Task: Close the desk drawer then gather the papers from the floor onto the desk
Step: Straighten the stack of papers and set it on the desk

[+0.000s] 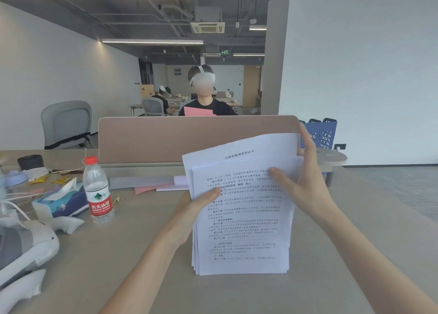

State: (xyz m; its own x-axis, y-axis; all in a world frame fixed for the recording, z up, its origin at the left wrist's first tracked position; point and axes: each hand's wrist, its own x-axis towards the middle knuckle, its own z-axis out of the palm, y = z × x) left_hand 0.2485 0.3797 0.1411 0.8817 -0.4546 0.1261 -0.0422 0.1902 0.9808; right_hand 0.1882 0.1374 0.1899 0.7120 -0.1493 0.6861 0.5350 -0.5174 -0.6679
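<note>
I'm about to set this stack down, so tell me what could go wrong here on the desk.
The papers stand on edge on the desk, uneven at the top; the rear sheet may slip out when the left hand and right hand release. A water bottle stands close on the left; a wide sweep might knock it over.

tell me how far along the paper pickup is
Papers look gathered: a stack of printed sheets stands on its bottom edge on the desk. In hand: left hand grips the left edge, right hand the top right, apparently squaring them. Left: lay the stack flat. The drawer and floor are out of view.
</note>
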